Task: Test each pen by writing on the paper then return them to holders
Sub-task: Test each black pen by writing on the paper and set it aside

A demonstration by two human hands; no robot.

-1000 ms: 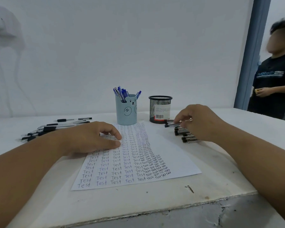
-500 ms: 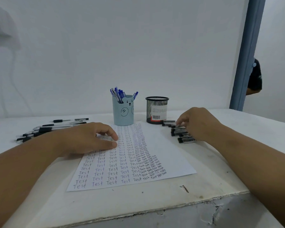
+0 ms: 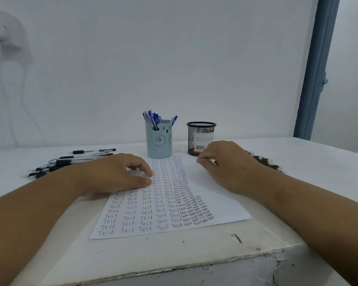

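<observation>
A white sheet of paper (image 3: 219, 205) is lying flat on the white bench (image 3: 132, 256). The word "Test" is written on it again and again in neat columns, and the words on the right are getting smaller and more squashed together.

The left hand (image 3: 114, 174) is resting on the top left part of the paper, with its fingers loosely bent and holding nothing. The right hand (image 3: 225, 162) is hovering over the top right corner of the paper with its fingers curled in. Something thin seems to be pinched in its fingertips, but it is too blurry to tell for sure.

A light blue cup with a bear face (image 3: 158, 141) is standing just past the top of the paper, and blue pens (image 3: 153, 118) are sticking out of it. Beside it, a round black mesh cup (image 3: 201, 133) is wearing a white sticker with a barcode; the small print is too tiny to read.

A bunch of black and silver pens (image 3: 70, 162) is lying on the bench to the left. More dark pens (image 3: 265, 163) are lying behind the right wrist.
</observation>
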